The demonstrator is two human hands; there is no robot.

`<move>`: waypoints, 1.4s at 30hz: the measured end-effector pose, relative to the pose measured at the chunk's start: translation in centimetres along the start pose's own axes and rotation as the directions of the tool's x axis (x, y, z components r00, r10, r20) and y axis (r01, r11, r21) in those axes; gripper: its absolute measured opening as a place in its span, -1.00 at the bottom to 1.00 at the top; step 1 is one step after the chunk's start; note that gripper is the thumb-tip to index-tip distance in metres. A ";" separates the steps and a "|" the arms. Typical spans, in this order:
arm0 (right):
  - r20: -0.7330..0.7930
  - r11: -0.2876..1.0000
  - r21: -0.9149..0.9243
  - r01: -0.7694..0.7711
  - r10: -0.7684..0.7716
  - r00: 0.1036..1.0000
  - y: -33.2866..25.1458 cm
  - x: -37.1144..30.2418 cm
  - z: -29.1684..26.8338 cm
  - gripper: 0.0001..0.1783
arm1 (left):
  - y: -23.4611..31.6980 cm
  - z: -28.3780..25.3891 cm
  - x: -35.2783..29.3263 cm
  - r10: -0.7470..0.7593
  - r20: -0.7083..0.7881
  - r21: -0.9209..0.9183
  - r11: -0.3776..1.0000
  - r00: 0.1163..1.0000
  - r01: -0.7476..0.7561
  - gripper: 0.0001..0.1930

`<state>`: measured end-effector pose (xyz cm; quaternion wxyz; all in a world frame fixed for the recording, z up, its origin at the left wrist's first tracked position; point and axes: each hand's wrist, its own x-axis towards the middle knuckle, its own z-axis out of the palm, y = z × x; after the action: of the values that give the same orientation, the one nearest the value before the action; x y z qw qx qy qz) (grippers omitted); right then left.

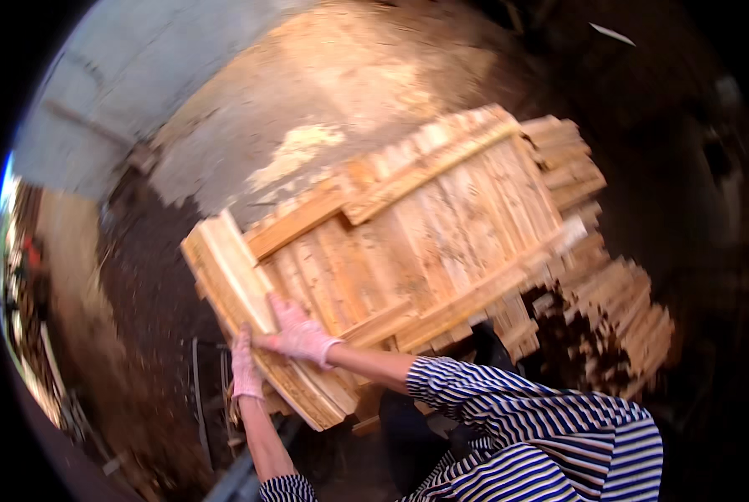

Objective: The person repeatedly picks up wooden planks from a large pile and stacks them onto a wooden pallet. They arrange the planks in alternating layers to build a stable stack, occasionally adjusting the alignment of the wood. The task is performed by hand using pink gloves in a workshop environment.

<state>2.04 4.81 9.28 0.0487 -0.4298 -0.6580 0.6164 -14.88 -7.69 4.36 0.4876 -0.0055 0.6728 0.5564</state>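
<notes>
A broad stack of short wooden boards lies in front of me, with strips laid across it. Along its left end run several loose boards, set side by side. My right hand, in a pink glove, grips one of these boards from its inner side, thumb apart from the fingers. On the outer left edge, my left hand, gloved alike, holds the same group of boards with its fingers close together. Blur and the wood hide parts of the fingertips.
More wooden pieces are piled to the right, and another bundle sits behind the stack. A grey wall rises at the far left. Pale sawdust covers some floor. A thin metal frame stands beside my left arm.
</notes>
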 end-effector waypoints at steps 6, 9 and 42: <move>0.249 0.942 0.256 0.216 -0.281 0.927 -1.6 -6.3 2.9 -0.09 | -1.9 -13.4 2.8 0.127 -0.181 0.434 0.900 0.975 -0.036 -0.27; 0.126 0.953 0.233 0.193 -0.226 0.966 7.8 -12.0 1.9 -0.05 | -1.7 0.9 -3.1 0.226 -0.364 0.723 0.680 0.903 0.121 -0.15; 0.028 0.000 0.964 0.265 0.994 -0.103 75.5 -62.1 -37.0 -0.37 | -51.9 70.5 -21.1 -0.721 0.486 0.872 0.363 0.494 -0.327 -0.63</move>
<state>101.07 -15.37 -17.50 0.3529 -0.8066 0.2955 0.3709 70.58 14.39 -13.54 0.7355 0.4310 0.5191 -0.0623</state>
